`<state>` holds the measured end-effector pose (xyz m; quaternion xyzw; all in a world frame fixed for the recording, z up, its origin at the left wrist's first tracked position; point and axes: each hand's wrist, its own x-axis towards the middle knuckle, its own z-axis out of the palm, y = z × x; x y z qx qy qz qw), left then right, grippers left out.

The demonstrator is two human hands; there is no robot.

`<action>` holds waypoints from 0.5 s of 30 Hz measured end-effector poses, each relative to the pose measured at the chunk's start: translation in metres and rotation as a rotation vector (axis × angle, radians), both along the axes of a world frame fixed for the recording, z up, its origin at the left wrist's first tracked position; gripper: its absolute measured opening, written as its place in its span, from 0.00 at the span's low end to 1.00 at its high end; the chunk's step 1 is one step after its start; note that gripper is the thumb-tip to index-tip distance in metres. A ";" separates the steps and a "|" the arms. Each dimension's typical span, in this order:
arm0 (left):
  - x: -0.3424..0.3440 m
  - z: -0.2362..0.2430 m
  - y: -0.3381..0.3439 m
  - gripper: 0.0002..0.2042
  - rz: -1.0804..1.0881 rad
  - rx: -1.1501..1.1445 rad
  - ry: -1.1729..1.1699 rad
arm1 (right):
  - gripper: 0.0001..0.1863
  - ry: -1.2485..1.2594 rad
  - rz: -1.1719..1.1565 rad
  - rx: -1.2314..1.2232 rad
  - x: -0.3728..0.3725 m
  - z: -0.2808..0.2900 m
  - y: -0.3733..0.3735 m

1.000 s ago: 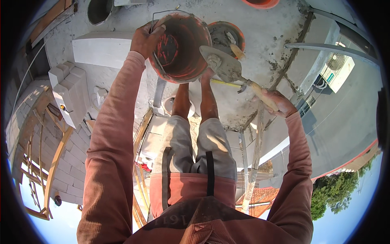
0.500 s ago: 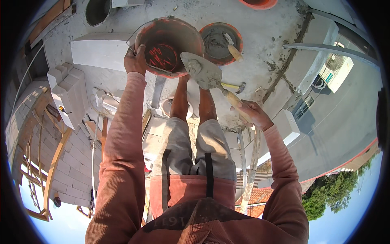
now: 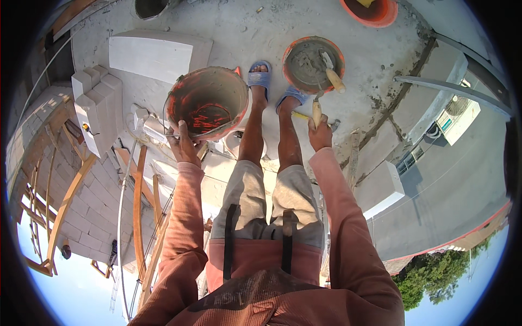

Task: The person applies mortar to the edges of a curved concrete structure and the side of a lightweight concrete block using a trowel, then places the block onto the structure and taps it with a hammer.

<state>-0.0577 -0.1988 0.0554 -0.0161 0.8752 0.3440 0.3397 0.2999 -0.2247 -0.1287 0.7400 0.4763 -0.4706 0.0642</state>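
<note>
Head view: left hand (image 3: 182, 144) grips the rim of the orange bucket (image 3: 206, 103), tilted so its smeared inside faces up. Right hand (image 3: 319, 133) clenches a trowel handle (image 3: 316, 111), blade toward the mortar pan (image 3: 312, 64) by the feet.

Orange bucket (image 3: 206, 103), grey inside; blue sandals (image 3: 260, 79); pink sleeves (image 3: 182, 217).

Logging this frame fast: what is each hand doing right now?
Left hand: closed on the rim of the orange bucket.
Right hand: closed on the wooden handle of the trowel.
</note>
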 end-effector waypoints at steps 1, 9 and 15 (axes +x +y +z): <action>-0.003 0.006 -0.006 0.28 0.013 -0.041 -0.021 | 0.27 0.004 -0.026 -0.027 0.001 0.009 -0.005; -0.018 0.026 -0.035 0.31 -0.249 -0.003 0.158 | 0.20 0.373 -0.065 -0.068 0.000 0.157 0.042; -0.026 0.028 -0.057 0.33 -0.156 -0.204 0.030 | 0.21 0.740 0.087 -0.581 -0.085 0.230 0.129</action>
